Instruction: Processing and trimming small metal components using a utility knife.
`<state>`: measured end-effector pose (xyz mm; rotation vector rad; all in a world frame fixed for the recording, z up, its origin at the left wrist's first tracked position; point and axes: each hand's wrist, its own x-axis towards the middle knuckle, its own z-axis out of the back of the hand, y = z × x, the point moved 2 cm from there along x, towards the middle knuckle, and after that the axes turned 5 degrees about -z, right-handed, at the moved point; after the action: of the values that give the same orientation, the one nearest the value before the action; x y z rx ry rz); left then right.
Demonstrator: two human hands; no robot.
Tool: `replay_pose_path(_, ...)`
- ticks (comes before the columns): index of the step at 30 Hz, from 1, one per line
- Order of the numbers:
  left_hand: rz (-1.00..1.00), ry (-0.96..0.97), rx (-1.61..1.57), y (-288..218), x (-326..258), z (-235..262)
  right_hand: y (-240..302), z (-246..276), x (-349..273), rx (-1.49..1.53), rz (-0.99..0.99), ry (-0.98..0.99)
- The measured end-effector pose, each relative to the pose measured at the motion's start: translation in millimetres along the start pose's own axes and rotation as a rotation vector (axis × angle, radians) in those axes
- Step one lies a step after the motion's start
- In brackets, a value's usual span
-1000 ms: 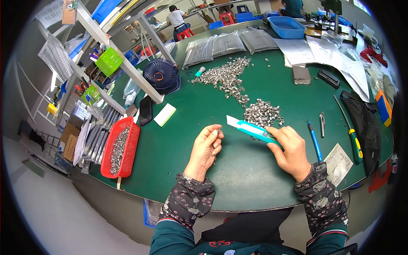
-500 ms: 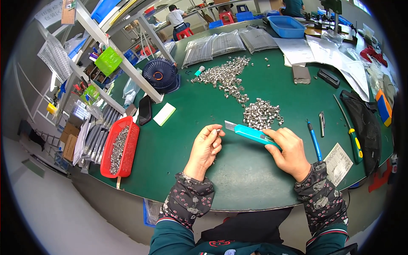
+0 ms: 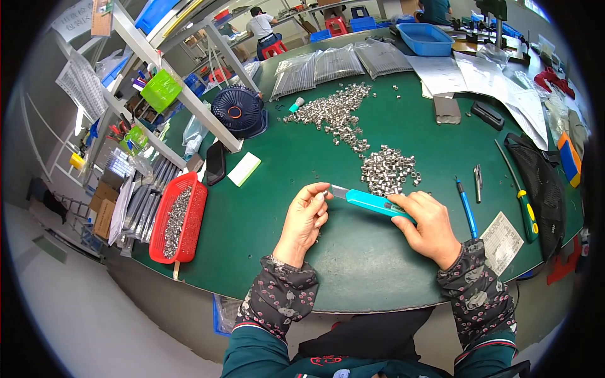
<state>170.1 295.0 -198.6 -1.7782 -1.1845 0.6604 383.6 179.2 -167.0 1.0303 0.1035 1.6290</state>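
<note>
Hands meet over the near part of the green table (image 3: 271, 214), both forearms coming in from the lower edge in dark flowered sleeves. The right hand (image 3: 432, 225) lies knuckles up, fingers wrapped shut around the rear of a turquoise utility knife (image 3: 372, 201), which points left and slightly away from the person, its blade (image 3: 338, 191) extended. The left hand (image 3: 305, 220) stands on its outer edge, wrist bent back, with thumb and fingers pinched together at the blade's tip; they appear to grip something very small there, too small to make out. The two hands stay apart, joined only through the knife.

Just beyond the knife sits a heap of small metal sleeves (image 3: 389, 171), and a longer scatter of the same parts (image 3: 331, 113) trails toward the far side. A blue pen (image 3: 467, 208) lies just right of the right hand, a green-handled screwdriver (image 3: 523, 201) farther right. At the table's left edge a red basket (image 3: 178, 222) holds more metal parts, with a small dark fan (image 3: 236, 111) beyond it.
</note>
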Motion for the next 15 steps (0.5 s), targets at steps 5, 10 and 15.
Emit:
replay_pose_path(5,-0.076,0.009,0.111,-0.9,1.1,3.4,-1.6,-1.1,-0.2,0.042,-0.005,0.026)
replay_pose_path(10,-0.117,0.009,0.17,-1.1,0.2,2.1,-1.9,-1.0,-0.7,0.043,-0.04,0.1)
replay_pose_path(15,-0.128,-0.01,0.243,-1.8,-0.8,-0.5,-4.3,-2.7,-2.3,0.07,-0.031,0.099)
